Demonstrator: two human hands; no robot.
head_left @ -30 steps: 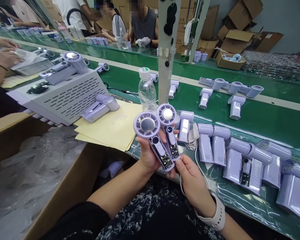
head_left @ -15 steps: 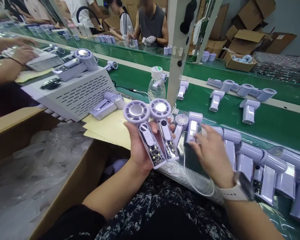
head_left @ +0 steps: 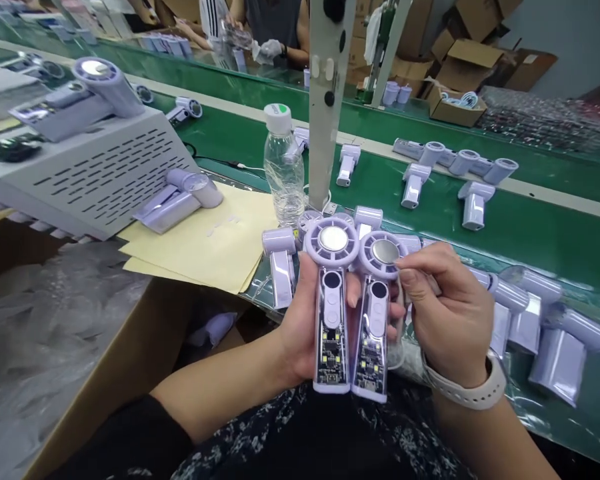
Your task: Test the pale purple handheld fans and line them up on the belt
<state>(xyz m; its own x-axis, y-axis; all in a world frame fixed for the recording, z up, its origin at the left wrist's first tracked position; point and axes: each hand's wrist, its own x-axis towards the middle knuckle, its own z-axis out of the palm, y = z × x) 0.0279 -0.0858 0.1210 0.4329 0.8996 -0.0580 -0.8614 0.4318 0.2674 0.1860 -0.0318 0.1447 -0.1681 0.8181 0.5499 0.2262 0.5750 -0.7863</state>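
- Most fingers of the left hand (head_left: 300, 330) are hidden behind the two light purple plastic hand fans (head_left: 332, 300).
- The right hand (head_left: 450, 313) covers part of the row of shiny light purple fans (head_left: 563, 360) behind it; I can't tell if its fingertips pinch anything.
- The face of the watch with the white strap (head_left: 473, 393) is hidden.
- The top edge cuts off the head of the person in a dark grey sleeveless top (head_left: 275, 23).
- The left edge cuts off the grey metal box with slots (head_left: 110, 177).
- Writing on the white bottle cap (head_left: 278, 119) is too small to read.
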